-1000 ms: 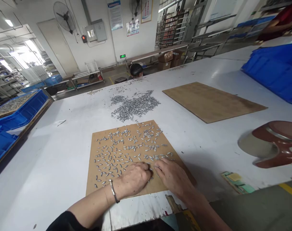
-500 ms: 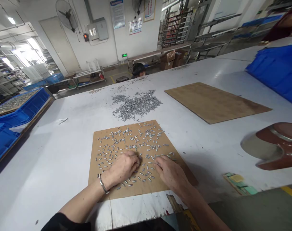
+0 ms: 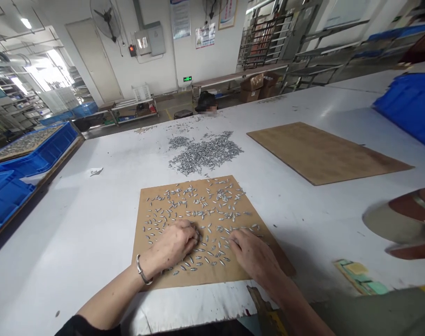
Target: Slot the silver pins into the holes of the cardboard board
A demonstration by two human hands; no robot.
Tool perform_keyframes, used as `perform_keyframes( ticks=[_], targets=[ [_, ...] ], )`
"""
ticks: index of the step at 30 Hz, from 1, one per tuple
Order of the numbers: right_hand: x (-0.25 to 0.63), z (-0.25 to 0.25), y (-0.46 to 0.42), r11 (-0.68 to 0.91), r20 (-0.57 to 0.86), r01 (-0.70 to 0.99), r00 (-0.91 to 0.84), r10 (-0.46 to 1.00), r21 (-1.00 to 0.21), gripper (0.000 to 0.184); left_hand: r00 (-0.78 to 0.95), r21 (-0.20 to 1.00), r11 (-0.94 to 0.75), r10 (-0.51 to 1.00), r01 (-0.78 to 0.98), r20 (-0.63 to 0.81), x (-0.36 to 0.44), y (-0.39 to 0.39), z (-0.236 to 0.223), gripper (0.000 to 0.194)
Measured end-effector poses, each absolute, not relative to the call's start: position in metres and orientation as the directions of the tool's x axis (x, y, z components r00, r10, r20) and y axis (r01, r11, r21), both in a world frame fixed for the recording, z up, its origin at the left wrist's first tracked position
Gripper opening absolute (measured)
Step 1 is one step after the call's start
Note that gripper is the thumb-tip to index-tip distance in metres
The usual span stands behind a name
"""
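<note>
Small silver spindle-shaped metal pieces (image 3: 210, 253) lie spread over a brown board (image 3: 229, 276) at the table's near edge. My left hand (image 3: 173, 245), with a bracelet at the wrist, rests over the board's middle with its fingers curled together. My right hand (image 3: 254, 254) is at the board's right side, thumb and fingers pinched close to the surface, beside several pieces. Whatever either hand's fingertips hold is hidden. Left of my left hand the pieces lie mostly apart; toward the board's far side they sit in loose clusters.
Beyond the board lies a heap of the same pieces (image 3: 207, 151) on the white table (image 3: 107, 205). A second brown board (image 3: 324, 151) is at right, near a blue crate (image 3: 411, 107) and a red-brown stool-like object (image 3: 413, 210). Blue trays (image 3: 54, 151) stand left. A person's head (image 3: 207, 101) shows behind the table.
The view has shifted slightly, moving the scene rightward. My left hand has moved a little left over the board; my right hand stays near the same pieces. The head behind the table shows higher.
</note>
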State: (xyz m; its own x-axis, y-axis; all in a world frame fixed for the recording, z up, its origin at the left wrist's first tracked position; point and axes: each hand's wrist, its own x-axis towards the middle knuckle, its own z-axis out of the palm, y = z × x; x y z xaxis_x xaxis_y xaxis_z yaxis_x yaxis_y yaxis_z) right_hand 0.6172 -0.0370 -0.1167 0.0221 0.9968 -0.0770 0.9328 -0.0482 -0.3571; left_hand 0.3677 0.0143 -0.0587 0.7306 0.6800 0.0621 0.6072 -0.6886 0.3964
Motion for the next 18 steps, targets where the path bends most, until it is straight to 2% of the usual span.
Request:
perform_keyframes(
  ticks=[4, 11, 14, 18],
  targets=[
    [0.619, -0.123, -0.044, 0.076, 0.053, 0.941, -0.062, 0.997, -0.329, 0.021, 0.724, 0.426, -0.674, 0.687, 0.604, 0.059, 0.366, 0.014, -0.056, 0.021],
    [0.606, -0.121, -0.05, 0.095, 0.023, 0.97, -0.092, 0.995, -0.225, 0.022, 0.718, 0.422, -0.664, 0.695, 0.618, 0.041, 0.37, 0.013, -0.057, 0.02],
    [0.604, -0.121, -0.05, 0.083, 0.022, 0.966, -0.08, 0.997, -0.244, 0.02, 0.722, 0.424, -0.66, 0.691, 0.62, 0.022, 0.372, 0.011, -0.059, 0.019],
    [0.619, -0.127, -0.056, 0.036, 0.04, 0.94, -0.023, 0.999, -0.338, 0.018, 0.724, 0.437, -0.656, 0.689, 0.616, 0.014, 0.374, 0.011, -0.057, 0.02]
  ],
)
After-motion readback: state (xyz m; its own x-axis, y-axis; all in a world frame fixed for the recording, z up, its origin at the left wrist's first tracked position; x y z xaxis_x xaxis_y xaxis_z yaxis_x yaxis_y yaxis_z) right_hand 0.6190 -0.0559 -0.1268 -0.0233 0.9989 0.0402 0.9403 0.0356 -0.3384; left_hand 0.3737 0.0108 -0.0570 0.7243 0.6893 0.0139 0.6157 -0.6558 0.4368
